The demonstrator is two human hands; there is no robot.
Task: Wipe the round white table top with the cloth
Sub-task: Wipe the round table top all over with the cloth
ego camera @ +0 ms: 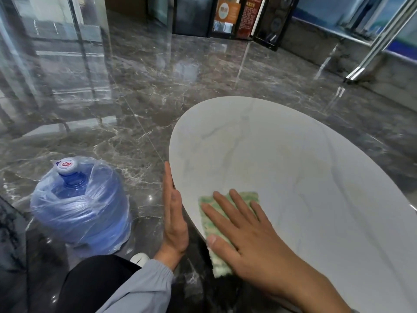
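Note:
The round white table top (282, 159) with faint grey veins fills the right half of the view. A green and white cloth (208, 224) lies at its near left edge, one corner hanging over the rim. My right hand (246, 236) presses flat on the cloth with its fingers spread and straight. My left hand (173, 213) rests against the table's left rim, fingers straight and held together, the thumb on the edge.
A large blue water bottle (81, 204) wrapped in clear plastic stands on the dark marble floor (140, 91) left of the table. My dark trouser leg and a white shoe (140, 258) show below. Glass partitions and dark display stands line the back.

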